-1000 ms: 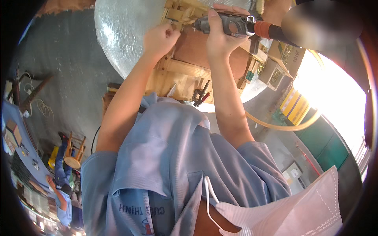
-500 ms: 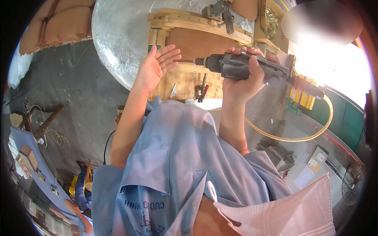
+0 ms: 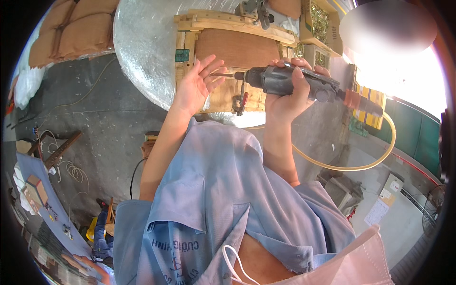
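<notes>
The right hand (image 3: 290, 92) is grasping the drill (image 3: 278, 80), its fingers wrapping over the dark body and its thumb lying along the side. The drill is hanging roughly level over the near part of the wooden frame (image 3: 228, 21), its bit (image 3: 224, 74) pointing left. The left hand (image 3: 194, 90) is gripping nothing: its fingers are spreading loosely at the bit's tip, and whether they are touching it I cannot tell.

That hand is standing straight ahead of the bit, hiding part of the frame. Just below the drill's nose, 1 clamp (image 3: 242, 102) with a red handle is sitting at the frame's near side. A brown panel (image 3: 237, 47) is filling the middle, a green block (image 3: 182, 55) is resting at the left end, and a dark metal fixture (image 3: 248, 8) is standing on the far side. Shiny film (image 3: 142, 52) is spreading out left of the frame.

From the drill's rear, a yellow hose (image 3: 393, 137) is looping back toward the right forearm. Past the frame's right end, 2 boxes (image 3: 335, 35) are standing. Farther off, brown sacks (image 3: 88, 35) are lying at upper left, a grey bin (image 3: 344, 192) is standing at right, and a co-worker's leg (image 3: 100, 237) is showing beside a blue table (image 3: 31, 167). A mask (image 3: 342, 261) is blocking the lower right.
</notes>
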The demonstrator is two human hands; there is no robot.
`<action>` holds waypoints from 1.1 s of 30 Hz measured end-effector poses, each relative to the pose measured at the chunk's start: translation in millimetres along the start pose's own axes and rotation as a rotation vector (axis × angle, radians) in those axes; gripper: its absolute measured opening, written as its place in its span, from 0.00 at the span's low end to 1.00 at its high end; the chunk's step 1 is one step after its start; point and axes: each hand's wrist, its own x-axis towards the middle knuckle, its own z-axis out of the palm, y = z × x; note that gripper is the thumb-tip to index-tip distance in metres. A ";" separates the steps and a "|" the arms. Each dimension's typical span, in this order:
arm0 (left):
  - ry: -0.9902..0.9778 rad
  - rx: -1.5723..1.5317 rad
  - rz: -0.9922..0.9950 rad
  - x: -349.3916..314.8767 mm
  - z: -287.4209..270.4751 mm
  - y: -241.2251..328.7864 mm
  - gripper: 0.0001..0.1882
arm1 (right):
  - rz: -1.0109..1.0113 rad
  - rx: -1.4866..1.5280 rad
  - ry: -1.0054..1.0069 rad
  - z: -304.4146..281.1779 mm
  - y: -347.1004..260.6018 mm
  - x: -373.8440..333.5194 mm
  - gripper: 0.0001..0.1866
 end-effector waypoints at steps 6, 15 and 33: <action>-0.076 -0.096 -0.126 2.0 -34.8 -23.0 0.22 | -0.005 0.000 0.036 -7.2 -16.4 0.8 0.25; -0.195 -0.233 -0.120 -0.4 -41.8 -44.2 0.15 | 0.021 0.027 0.096 -19.8 -29.0 -1.7 0.24; -0.003 -0.071 -0.033 4.8 -23.2 -46.2 0.16 | -0.018 0.003 0.076 -26.0 -22.6 7.0 0.25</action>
